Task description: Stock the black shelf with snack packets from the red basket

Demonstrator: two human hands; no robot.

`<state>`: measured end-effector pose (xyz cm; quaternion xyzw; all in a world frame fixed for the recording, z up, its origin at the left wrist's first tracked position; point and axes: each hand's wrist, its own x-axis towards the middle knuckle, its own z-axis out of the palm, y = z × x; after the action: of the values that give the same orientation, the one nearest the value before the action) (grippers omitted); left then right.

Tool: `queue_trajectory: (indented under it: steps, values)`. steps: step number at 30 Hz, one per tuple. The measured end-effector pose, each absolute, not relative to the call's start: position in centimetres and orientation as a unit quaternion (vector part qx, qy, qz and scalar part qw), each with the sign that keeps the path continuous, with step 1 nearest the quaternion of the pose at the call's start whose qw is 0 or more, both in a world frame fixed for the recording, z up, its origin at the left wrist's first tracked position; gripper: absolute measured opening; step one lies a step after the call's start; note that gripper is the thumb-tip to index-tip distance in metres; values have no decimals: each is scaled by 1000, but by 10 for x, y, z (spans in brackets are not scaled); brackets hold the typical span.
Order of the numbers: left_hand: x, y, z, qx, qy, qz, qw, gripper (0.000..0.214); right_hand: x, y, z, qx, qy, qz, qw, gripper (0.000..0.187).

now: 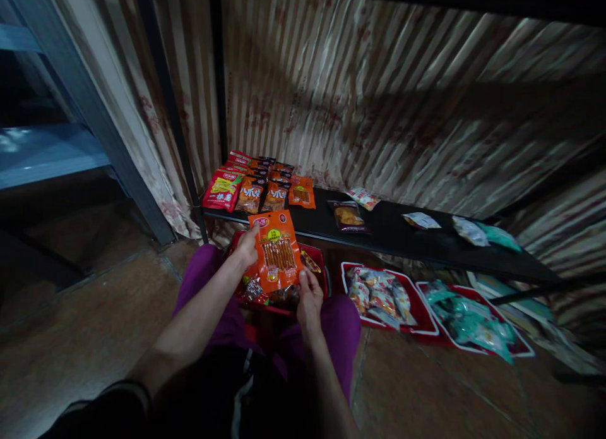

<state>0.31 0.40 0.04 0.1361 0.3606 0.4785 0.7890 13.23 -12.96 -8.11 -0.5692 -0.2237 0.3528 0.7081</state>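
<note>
An orange snack packet [278, 252] with a clear window showing brown sticks is held up between both hands. My left hand [247, 246] pinches its left edge near the top. At its lower right corner, my right hand [310, 295] has its fingers closed on the edge. Below the packet lies a red basket [324, 271] with more snack packets in it, partly hidden. On the black shelf [392, 234] ahead, a similar orange packet [302, 192] leans beside orange-and-black packets [250, 194] and red packets [222, 189].
Farther right on the shelf lie a dark brown packet [349, 216], a white-and-red packet [363, 198] and several pale packets. On the tiled floor, one red basket [428, 328] holds white-orange packets and another [523, 347] holds green ones. A striped curtain [303, 91] hangs behind; a metal post [220, 79] rises at the left.
</note>
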Motion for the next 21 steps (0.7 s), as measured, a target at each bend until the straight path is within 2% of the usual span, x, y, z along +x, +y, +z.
queue_trajectory:
  steps: [7, 16, 21]
  values:
    - [7, 10, 1, 155, 381, 443, 796, 31, 133, -128, -82, -530, -145, 395, 737, 35]
    - [13, 5, 10, 207, 317, 402, 834, 32, 137, -129, -89, -542, -152, 346, 750, 32]
    - [10, -9, -1, 239, 313, 378, 838, 23, 137, -128, -87, -531, -110, 340, 769, 33]
